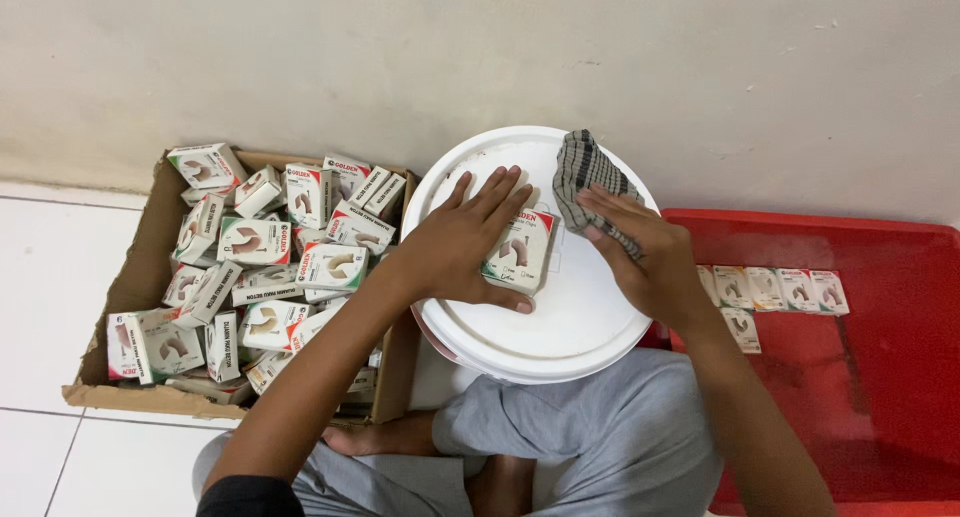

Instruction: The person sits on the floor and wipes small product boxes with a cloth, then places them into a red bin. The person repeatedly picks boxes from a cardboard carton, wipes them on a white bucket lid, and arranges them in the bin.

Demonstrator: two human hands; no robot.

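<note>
My left hand [462,245] lies flat at frame centre, fingers spread, pressing down on a small white box [519,249] with a red corner and a picture of a curved tan part. Thumb hooks along the box's lower edge, so it's pinned, not lifted. The box rests on the white bucket lid [560,327], centre of frame, just above my crossed legs in grey shorts [600,437].

My right hand [650,257], right of centre, is curled around a dark checked cloth [590,182]. The cloth is bunched up, sitting on the lid's upper right part, just beside the box's upper right corner; can't tell if it touches the box.

Left side of frame: an open cardboard carton [150,267] on the white tile floor [50,277], heaped with many similar small boxes [255,242], jumbled at all angles. The carton touches the bucket's left side.

Right side of frame: a red plastic tray [850,377], with a short row of the same small boxes [775,289] lined up flat near its upper left, one more just below the row.

Plain off-white wall [400,47] across the top.
</note>
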